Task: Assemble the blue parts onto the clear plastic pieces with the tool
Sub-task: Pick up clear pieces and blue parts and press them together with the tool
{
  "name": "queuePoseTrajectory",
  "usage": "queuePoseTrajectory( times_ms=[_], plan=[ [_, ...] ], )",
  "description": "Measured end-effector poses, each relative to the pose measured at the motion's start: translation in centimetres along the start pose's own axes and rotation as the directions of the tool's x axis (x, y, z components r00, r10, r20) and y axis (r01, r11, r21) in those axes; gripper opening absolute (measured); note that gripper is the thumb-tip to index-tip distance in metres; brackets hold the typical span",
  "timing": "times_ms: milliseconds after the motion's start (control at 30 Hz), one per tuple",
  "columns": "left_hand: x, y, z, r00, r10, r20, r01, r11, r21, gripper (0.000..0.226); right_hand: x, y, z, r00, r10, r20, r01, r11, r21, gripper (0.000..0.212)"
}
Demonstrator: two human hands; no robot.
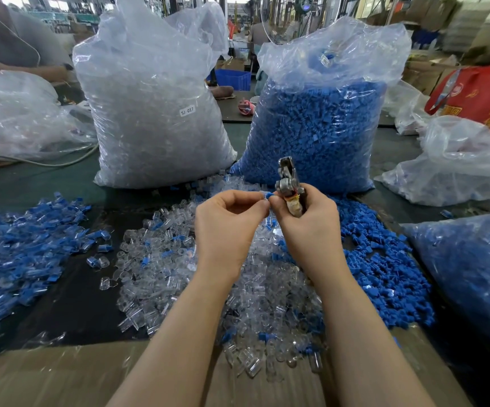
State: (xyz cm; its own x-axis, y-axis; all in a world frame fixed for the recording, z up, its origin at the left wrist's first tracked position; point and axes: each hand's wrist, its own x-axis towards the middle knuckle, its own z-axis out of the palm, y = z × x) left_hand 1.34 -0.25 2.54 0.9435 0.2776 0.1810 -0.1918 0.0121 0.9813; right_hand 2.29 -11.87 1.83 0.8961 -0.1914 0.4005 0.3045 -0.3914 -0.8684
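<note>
**Head view: blue part pinched between both hands at the tool**

Head-camera footage shows a small blue part (268,195) pinched at the fingertips where the two hands meet, held above the table. It is gripped by the curled thumb and forefinger of the left hand (228,221); whether a clear piece is held with it cannot be told. The metal tool (288,183) is clasped in the right hand (308,221), whose fingers are wrapped round its taped handle, with the tool's head pointing up and away, just beyond the blue part.

Directly beneath both hands a heap of clear plastic pieces (161,259) is spread. To the right of the right hand loose blue parts (384,274) are piled. Well to the left of the left hand lies a pile of assembled blue-and-clear pieces (17,251). Beyond the hands two tall bags are stood upright: a bag of clear pieces (155,113) and a bag of blue parts (320,127). A cardboard sheet (47,374) is laid nearest the person.
</note>
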Motion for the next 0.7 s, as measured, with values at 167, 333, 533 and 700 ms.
queuePoseTrajectory(
  times_ms=[167,333,533,700],
  plan=[
    [0.0,-0.2,-0.2,0.995,0.094,-0.024,-0.091,0.990,0.104,0.017,0.0,-0.1,-0.2,0.999,0.004,0.052,-0.003,1.000,-0.014,0.006],
    [0.1,-0.5,-0.2,0.992,0.116,-0.043,-0.109,0.986,0.126,0.016,0.1,-0.3,-0.6,0.992,0.009,0.129,-0.007,1.000,-0.014,0.003],
    [0.4,-0.5,-0.3,0.996,0.089,-0.022,-0.088,0.995,0.050,0.014,0.5,0.2,-1.9,0.968,0.042,0.248,-0.013,0.993,-0.121,0.005],
    [0.3,-0.3,-0.4,0.993,0.118,0.028,-0.117,0.993,-0.022,0.011,0.3,0.0,-2.0,0.945,0.044,0.325,0.014,0.985,-0.173,0.012]
  ],
)
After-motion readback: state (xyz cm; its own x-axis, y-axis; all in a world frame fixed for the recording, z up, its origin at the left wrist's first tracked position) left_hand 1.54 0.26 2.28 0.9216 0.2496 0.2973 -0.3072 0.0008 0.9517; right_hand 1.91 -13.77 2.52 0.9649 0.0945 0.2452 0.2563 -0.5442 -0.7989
